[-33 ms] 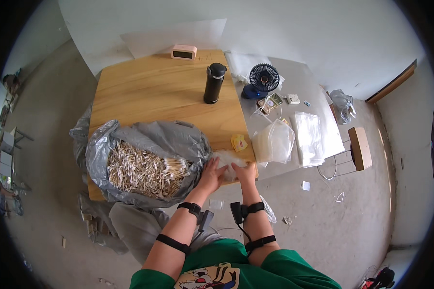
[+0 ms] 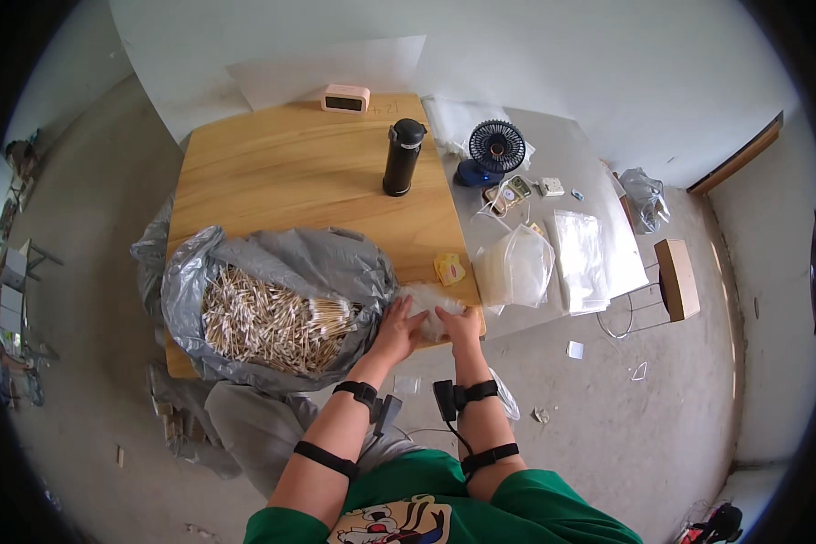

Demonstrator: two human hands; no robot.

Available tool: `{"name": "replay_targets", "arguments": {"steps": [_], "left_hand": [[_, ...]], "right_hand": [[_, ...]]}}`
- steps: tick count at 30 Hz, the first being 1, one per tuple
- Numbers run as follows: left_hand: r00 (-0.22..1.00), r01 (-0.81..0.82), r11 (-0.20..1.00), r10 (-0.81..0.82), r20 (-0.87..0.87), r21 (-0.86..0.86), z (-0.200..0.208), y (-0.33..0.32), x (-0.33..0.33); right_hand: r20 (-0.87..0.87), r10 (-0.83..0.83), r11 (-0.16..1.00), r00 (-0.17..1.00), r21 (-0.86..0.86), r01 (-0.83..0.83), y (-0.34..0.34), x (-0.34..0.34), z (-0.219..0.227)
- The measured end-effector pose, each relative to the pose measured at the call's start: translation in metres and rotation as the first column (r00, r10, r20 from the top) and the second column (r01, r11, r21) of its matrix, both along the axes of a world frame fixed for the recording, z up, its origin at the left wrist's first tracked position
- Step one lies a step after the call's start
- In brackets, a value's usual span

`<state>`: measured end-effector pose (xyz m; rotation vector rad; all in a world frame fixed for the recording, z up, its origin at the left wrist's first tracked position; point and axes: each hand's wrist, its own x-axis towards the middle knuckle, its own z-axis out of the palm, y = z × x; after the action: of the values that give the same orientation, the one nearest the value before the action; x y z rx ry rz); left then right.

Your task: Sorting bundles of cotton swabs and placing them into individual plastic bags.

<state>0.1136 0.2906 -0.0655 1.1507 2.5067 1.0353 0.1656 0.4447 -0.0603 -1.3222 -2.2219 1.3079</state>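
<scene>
At the near right edge of the wooden table, a crumpled clear plastic bag (image 2: 433, 297) lies between my two hands. My left hand (image 2: 397, 332) grips its left side, with the thumb pointing inward. On the other side, my right hand (image 2: 463, 326) has its fingers curled on the bag. Just left of my left hand, a big grey plastic bag (image 2: 290, 243) lies open, full of loose cotton swabs (image 2: 263, 317). A bundle of swabs (image 2: 332, 315) lies lined up on that heap. Small yellow printed cards (image 2: 449, 268) rest beyond my right hand.
A black flask (image 2: 403, 159) and a pink clock (image 2: 345, 98) stand farther back on the wooden table (image 2: 281, 172). The grey side table holds a small fan (image 2: 496, 150), a stack of clear bags (image 2: 515, 266) and flat plastic sleeves (image 2: 580, 261). A cardboard box (image 2: 677, 279) stands at right.
</scene>
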Motion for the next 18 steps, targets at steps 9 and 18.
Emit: {"name": "replay_targets", "arguments": {"steps": [9,18], "left_hand": [[0.826,-0.161,0.957,-0.004,0.563,0.243,0.003,-0.008,-0.017],[0.834,-0.415,0.814,0.163,0.527,0.406,0.025,0.003,-0.011]], "right_hand": [[-0.153,-0.049,0.973,0.987,-0.231,0.012,-0.014,0.001,-0.013],[-0.504,0.044,0.860,0.862,-0.420,-0.290,0.004,0.022,0.023]]}}
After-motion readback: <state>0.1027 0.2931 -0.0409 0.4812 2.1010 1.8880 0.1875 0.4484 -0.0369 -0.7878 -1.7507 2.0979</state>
